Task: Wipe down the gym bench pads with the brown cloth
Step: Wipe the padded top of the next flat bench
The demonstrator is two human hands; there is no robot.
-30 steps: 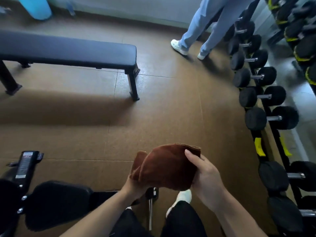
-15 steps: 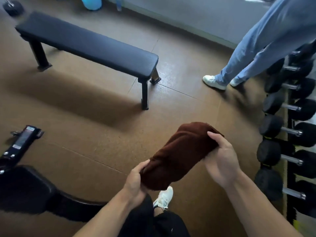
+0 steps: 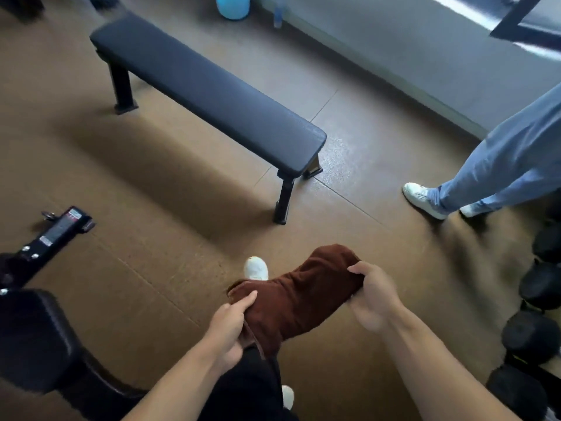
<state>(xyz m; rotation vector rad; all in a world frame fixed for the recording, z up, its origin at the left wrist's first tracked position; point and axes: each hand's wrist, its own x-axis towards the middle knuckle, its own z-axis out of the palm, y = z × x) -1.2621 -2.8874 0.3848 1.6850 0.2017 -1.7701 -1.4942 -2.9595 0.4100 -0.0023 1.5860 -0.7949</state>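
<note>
I hold the brown cloth [image 3: 299,294] bunched in front of me, above my legs. My left hand [image 3: 229,325] grips its lower left end and my right hand [image 3: 375,294] grips its upper right end. A flat black gym bench [image 3: 209,89] stands ahead on the brown floor, running from upper left to centre, well apart from the cloth. A second bench's black pad [image 3: 30,338] sits at my lower left, with its black frame arm [image 3: 54,235] reaching forward.
Another person in light blue trousers [image 3: 504,165] and white shoes stands at the right. Black dumbbells [image 3: 543,287] on a rack line the right edge. A blue container [image 3: 232,6] and a grey wall ledge [image 3: 425,50] are at the back.
My view has swung left and nearer the flat bench, which now lies closer and more central. The cloth stays in both hands, stretched out more sideways, and my foot has stepped forward.
</note>
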